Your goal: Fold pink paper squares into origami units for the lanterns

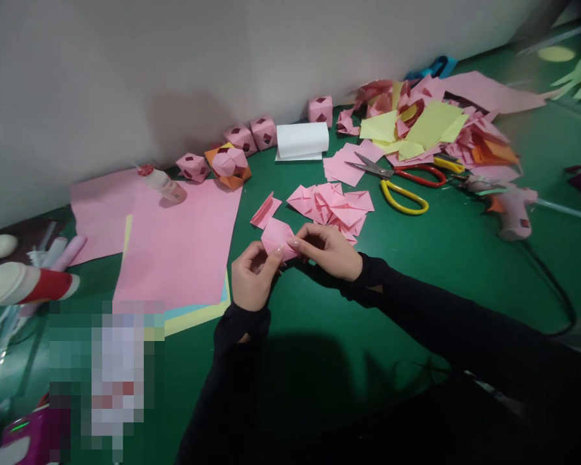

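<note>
Head view. One folded pink paper (277,235), centre of the frame: pinched between thumb and fingers of both your left hand (252,276) and your right hand (333,250). One heap of pink folded pieces (322,201), just above right. One pair of scissors (386,172), red and yellow handles, right of centre. One glue gun (513,212), far right, label illegible. One small bottle (163,186), left of centre, print unreadable. One red-banded cup (43,285), far left.

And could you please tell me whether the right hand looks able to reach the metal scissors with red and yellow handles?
Probably yes: bare green tabletop leaves a way from the right hand to the scissors, though that hand is pinching folded pink paper.
</note>
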`<state>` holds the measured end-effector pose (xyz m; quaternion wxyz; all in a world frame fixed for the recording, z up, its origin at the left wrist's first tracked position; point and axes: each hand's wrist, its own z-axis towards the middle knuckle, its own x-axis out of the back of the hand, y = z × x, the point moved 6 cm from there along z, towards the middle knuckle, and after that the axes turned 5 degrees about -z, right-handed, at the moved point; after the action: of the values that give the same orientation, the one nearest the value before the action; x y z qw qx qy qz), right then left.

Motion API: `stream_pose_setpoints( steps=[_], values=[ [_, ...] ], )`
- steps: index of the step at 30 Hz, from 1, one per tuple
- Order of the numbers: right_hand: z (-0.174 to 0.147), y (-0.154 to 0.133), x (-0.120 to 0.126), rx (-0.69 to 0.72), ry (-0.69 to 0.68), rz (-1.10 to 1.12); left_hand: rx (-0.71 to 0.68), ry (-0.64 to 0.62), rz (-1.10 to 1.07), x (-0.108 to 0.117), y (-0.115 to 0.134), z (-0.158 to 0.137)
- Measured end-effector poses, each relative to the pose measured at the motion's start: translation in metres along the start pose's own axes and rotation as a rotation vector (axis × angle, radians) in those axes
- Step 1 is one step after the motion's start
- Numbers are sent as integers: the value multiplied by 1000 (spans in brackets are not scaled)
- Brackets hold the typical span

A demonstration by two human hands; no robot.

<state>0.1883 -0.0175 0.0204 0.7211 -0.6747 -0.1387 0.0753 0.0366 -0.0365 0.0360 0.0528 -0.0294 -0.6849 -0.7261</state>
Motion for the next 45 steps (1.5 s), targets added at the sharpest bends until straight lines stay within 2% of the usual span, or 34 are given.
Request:
stream_pose_setpoints(
  steps=[7,10,15,25,33,45],
  values=[
    [-1,-2,-1,9,-4,-29,9,29,65,2,-1,-1],
    [-1,-2,0,3,-1,-32,-1,44,46,2,-2,0],
    [-1,-1,0,-13,-4,5,-26,-6,31,-1,-3,-1],
    [-1,-2,-2,-1,-43,34,-6,23,14,1,-2,0],
    [3,1,0,-80,-32,255,-38,13,30,2,-2,0],
    [2,-1,2,-53,-1,250,-54,-2,32,0,-2,0]
  ],
)
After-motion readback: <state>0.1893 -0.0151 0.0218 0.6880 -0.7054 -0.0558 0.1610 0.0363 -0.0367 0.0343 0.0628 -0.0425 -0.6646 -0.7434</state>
